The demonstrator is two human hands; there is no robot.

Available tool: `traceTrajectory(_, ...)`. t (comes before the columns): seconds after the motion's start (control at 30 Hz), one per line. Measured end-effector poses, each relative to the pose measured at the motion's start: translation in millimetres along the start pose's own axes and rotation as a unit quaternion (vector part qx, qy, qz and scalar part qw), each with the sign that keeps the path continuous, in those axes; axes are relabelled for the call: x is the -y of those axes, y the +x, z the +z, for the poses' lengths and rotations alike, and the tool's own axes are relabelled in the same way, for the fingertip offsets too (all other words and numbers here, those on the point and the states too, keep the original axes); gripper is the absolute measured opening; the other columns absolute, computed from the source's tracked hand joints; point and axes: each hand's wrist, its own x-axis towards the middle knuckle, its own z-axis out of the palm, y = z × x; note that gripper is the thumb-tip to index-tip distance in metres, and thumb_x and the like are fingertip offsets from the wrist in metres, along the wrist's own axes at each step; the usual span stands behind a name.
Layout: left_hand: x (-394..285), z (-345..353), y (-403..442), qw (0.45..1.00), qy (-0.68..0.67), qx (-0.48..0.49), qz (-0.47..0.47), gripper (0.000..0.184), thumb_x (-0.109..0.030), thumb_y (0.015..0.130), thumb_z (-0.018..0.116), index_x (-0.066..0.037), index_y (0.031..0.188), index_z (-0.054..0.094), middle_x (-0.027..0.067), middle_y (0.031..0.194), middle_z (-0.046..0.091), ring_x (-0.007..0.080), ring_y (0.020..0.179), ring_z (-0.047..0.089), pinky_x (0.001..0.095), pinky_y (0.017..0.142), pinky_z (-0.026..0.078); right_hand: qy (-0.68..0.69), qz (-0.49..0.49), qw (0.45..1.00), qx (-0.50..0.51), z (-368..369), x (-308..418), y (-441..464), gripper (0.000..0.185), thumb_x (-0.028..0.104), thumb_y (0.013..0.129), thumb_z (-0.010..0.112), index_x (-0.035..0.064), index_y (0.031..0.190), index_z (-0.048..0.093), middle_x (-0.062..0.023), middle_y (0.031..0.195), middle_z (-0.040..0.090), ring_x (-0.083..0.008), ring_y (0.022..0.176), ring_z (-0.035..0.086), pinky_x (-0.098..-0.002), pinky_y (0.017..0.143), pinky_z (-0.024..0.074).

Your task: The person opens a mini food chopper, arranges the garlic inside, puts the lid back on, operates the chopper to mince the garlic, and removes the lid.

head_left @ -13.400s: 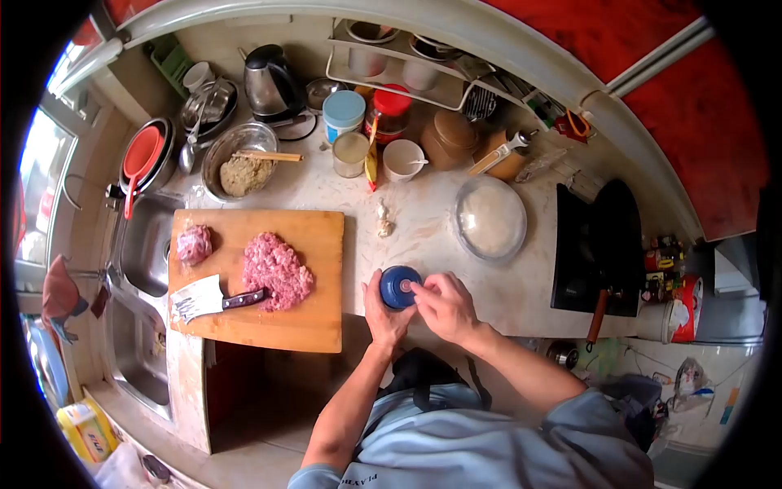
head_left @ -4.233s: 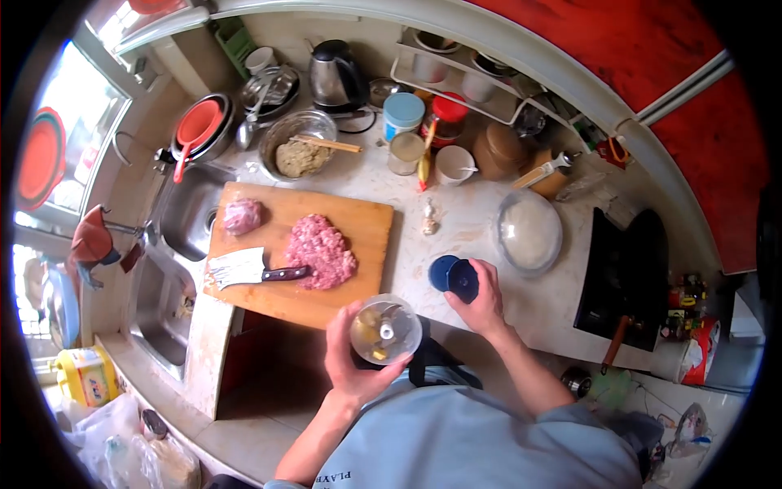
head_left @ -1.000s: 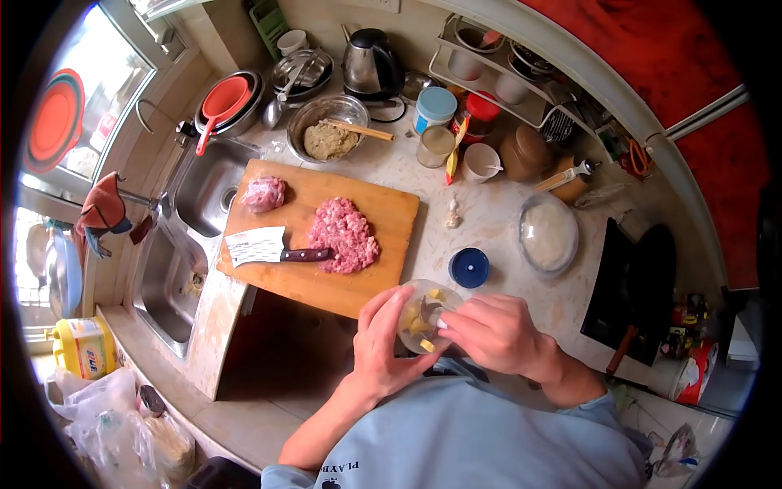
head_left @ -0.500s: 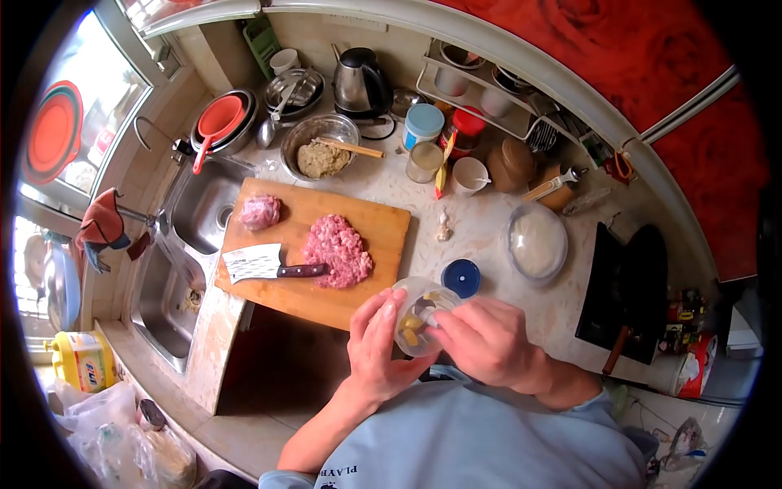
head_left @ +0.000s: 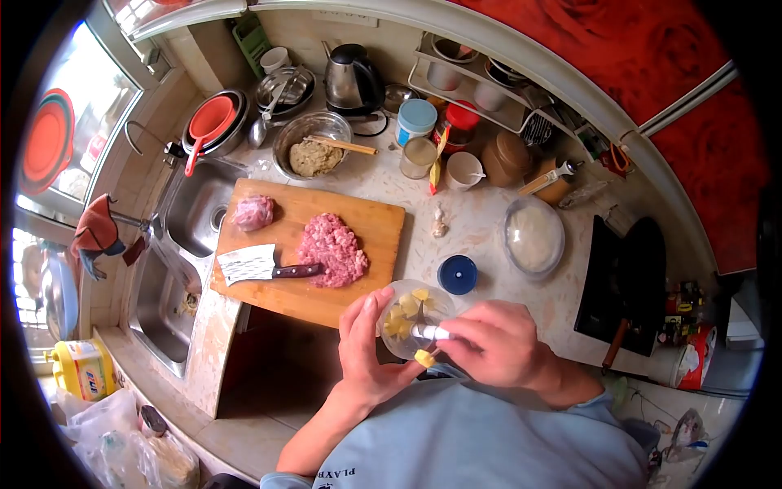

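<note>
My left hand [head_left: 364,349] is wrapped round a clear chopper cup [head_left: 391,337] with yellow pieces [head_left: 397,320] inside. My right hand [head_left: 497,342] pinches the white stem of a blade unit [head_left: 432,332], tilted over the cup's mouth. One yellow piece [head_left: 424,359] shows near the cup's rim, by my left thumb. A blue lid [head_left: 458,275] lies on the counter just beyond my hands. On the wooden cutting board [head_left: 371,220] are minced meat [head_left: 332,250], a lump of meat [head_left: 253,213] and a cleaver [head_left: 248,264].
A double sink [head_left: 191,212] is at the left. Behind the board stand a metal bowl [head_left: 314,148] with chopsticks, a kettle [head_left: 352,80] and jars [head_left: 416,121]. Garlic [head_left: 440,222] and a covered bowl [head_left: 533,236] lie right of the board, with a black stove [head_left: 595,285] beyond.
The blue lid has come off the cup and lies on the counter. My right hand has taken hold of the blade unit's stem and raised it, and the view has shifted.
</note>
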Motion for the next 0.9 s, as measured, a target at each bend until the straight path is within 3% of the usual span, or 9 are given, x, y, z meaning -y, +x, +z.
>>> traceTrajectory(0.03, 0, -1, 0, 0.999, -0.020, 0.016, -0.025, 0.114, -0.016, 0.061, 0.095, 0.006, 0.151, 0.029, 0.0237, 0.133, 0.056, 0.0377, 0.114, 0.057, 0.0445, 0.092, 0.052, -0.001, 0.000, 1.000, 0.000, -2, 0, -1, 0.024, 0.000, 0.077, 0.080, 0.0001, 0.099, 0.070, -0.0063, 0.078, 0.063, -0.0206, 0.059, 0.061, -0.0314, 0.051, 0.0485)
traceTrajectory(0.1, -2, -1, 1, 0.998, -0.039, 0.030, -0.047, 0.114, -0.017, 0.061, 0.096, 0.006, 0.151, 0.029, 0.0230, 0.132, 0.057, 0.0370, 0.113, 0.058, 0.0439, 0.091, 0.053, 0.087, 0.146, 0.986, 0.007, -4, -1, -5, 0.020, 0.001, 0.081, 0.079, 0.0009, 0.099, 0.070, -0.0062, 0.078, 0.064, -0.0150, 0.058, 0.061, -0.0284, 0.050, 0.0471)
traceTrajectory(0.13, -5, -1, 1, 0.996, -0.055, 0.028, -0.063, 0.108, -0.016, 0.062, 0.095, 0.004, 0.149, 0.034, 0.0207, 0.133, 0.059, 0.0365, 0.115, 0.058, 0.0436, 0.094, 0.053, 0.117, 0.159, 0.980, -0.003, -3, -4, -8, 0.018, 0.001, 0.083, 0.078, 0.0015, 0.100, 0.071, -0.0060, 0.079, 0.065, -0.0105, 0.057, 0.059, -0.0260, 0.049, 0.0462)
traceTrajectory(0.23, -8, -3, 6, 0.996, -0.041, 0.042, -0.061, 0.100, -0.016, 0.062, 0.093, -0.001, 0.147, 0.042, 0.0168, 0.131, 0.062, 0.0362, 0.115, 0.059, 0.0425, 0.093, 0.055, 0.093, 0.174, 0.980, 0.009, -6, -5, -13, 0.019, 0.001, 0.081, 0.080, -0.0006, 0.098, 0.072, -0.0047, 0.077, 0.066, -0.0085, 0.060, 0.059, -0.0228, 0.053, 0.0467)
traceTrajectory(0.3, -7, -5, 5, 0.992, -0.007, 0.118, -0.043, 0.104, -0.018, 0.058, 0.095, 0.001, 0.145, 0.041, 0.0179, 0.129, 0.061, 0.0397, 0.113, 0.059, 0.0457, 0.090, 0.054, 0.077, 0.181, 0.980, 0.002, -1, -2, -13, 0.019, 0.002, 0.079, 0.081, 0.0007, 0.096, 0.072, -0.0047, 0.074, 0.065, -0.0100, 0.057, 0.060, -0.0246, 0.051, 0.0467)
traceTrajectory(0.37, -10, -5, 3, 0.989, -0.017, 0.132, -0.061, 0.103, -0.017, 0.057, 0.095, 0.000, 0.144, 0.044, 0.0166, 0.129, 0.061, 0.0401, 0.113, 0.059, 0.0462, 0.091, 0.054, -0.033, 0.076, 0.996, 0.019, 2, -4, -16, 0.020, 0.006, 0.076, 0.082, 0.0024, 0.091, 0.069, -0.0063, 0.075, 0.064, -0.0199, 0.054, 0.061, -0.0314, 0.049, 0.0481)
traceTrajectory(0.43, -11, -5, 2, 0.982, -0.033, 0.162, -0.093, 0.101, -0.018, 0.062, 0.093, -0.002, 0.148, 0.040, 0.0167, 0.132, 0.061, 0.0370, 0.115, 0.060, 0.0424, 0.093, 0.054, -0.041, 0.049, 0.998, 0.017, 4, -5, -16, 0.022, 0.006, 0.073, 0.082, 0.0029, 0.089, 0.068, -0.0058, 0.073, 0.062, -0.0236, 0.055, 0.061, -0.0331, 0.049, 0.0483)
traceTrajectory(0.63, 12, 20, -24, 0.972, -0.153, 0.077, -0.159, 0.106, -0.012, 0.062, 0.091, -0.002, 0.151, 0.035, 0.0171, 0.135, 0.059, 0.0371, 0.120, 0.059, 0.0441, 0.100, 0.051, -0.063, -0.017, 0.997, -0.041, -3, -9, -14, 0.030, 0.000, 0.070, 0.081, 0.0043, 0.096, 0.067, -0.0044, 0.074, 0.063, -0.0191, 0.053, 0.060, -0.0315, 0.048, 0.0473)
traceTrajectory(0.9, 63, 92, -80, 0.927, -0.104, 0.185, -0.311, 0.094, -0.015, 0.070, 0.086, -0.002, 0.150, 0.037, 0.0206, 0.144, 0.051, 0.0384, 0.133, 0.050, 0.0441, 0.111, 0.043, -0.010, 0.166, 0.982, -0.091, -12, -23, -40, 0.020, -0.006, 0.076, 0.075, -0.0017, 0.094, 0.068, -0.0105, 0.077, 0.067, -0.0173, 0.062, 0.065, -0.0275, 0.057, 0.0510)
